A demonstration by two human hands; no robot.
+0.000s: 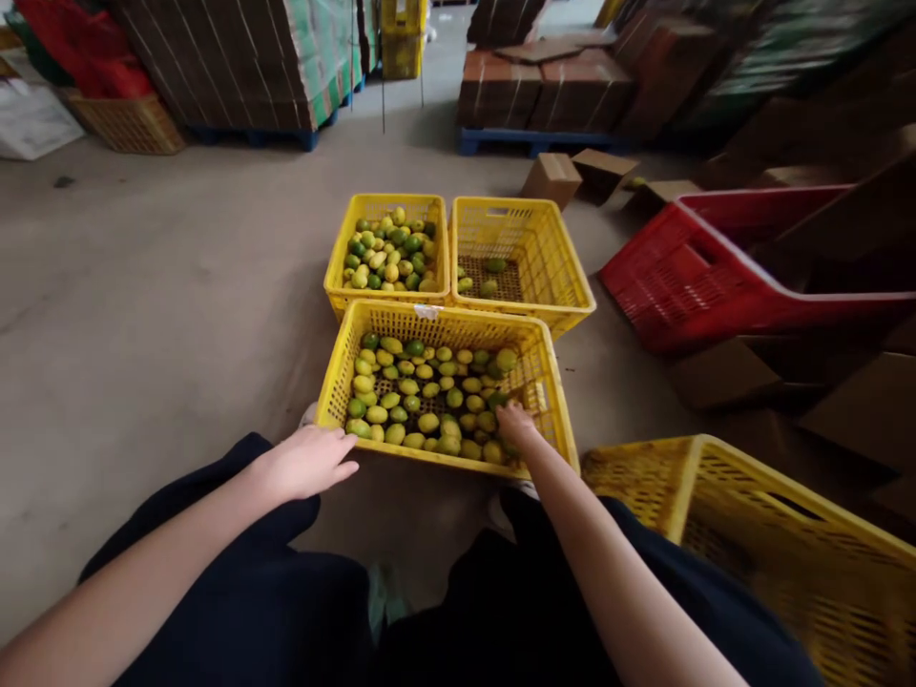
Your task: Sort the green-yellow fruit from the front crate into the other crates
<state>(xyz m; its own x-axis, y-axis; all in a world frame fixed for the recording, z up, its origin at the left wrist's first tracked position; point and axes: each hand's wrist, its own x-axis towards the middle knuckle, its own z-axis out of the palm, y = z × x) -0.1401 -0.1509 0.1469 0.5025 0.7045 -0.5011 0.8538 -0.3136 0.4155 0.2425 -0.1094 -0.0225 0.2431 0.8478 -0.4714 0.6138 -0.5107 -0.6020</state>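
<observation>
A yellow plastic crate (447, 463) stands in front of me, its bottom covered with yellow and green lemons (427, 423). At its near left corner, my left hand (315, 460) lies on the rim with fingers stretched out, holding nothing. My right hand (516, 426) reaches inside at the right end, its fingers curled against a dark green lemon (496, 401); the fingertips are partly hidden. Touching the far side are two more yellow crates. The left crate (334, 272) holds many mixed green and yellow lemons, while the right crate (565, 258) has only a few at its left side.
Another yellow crate (687, 487) is close by my right leg. Beyond it lie a red crate (665, 277) and opened cardboard boxes (737, 372). Stacked cartons (501, 91) on blue pallets (501, 141) line the back. Concrete floor (178, 286) stretches to the left.
</observation>
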